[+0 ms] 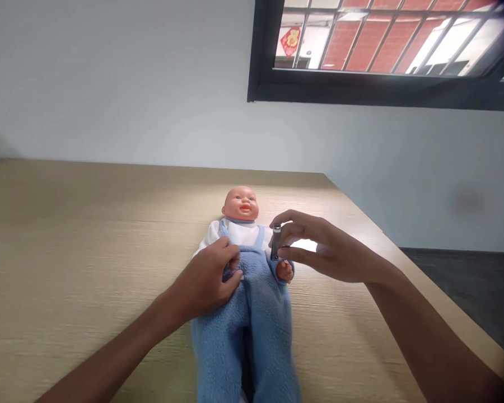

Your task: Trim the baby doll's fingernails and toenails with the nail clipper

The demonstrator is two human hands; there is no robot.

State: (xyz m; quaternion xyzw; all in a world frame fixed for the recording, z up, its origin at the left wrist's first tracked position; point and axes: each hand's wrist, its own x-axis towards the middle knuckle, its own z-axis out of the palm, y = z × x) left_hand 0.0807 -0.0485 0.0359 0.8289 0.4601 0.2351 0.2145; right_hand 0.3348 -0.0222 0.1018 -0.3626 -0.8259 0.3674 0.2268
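On the wooden table (67,252), gripping the doll (260,302) at mid-scene with the curled left hand (205,280), pinching a metal clipper (276,242) in the right hand (327,252) just above the doll's hand (284,271); seemingly lining up, needing steady aim.

Soft daylight comes from the window (386,50) at 1 o'clock, blown out at its right. Glare marks the table (88,252) at 3 o'clock of the doll (262,305). Edges bend, slightly soft.

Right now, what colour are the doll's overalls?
Plain light blue. The overalls on the doll show best in the head view, the only one.
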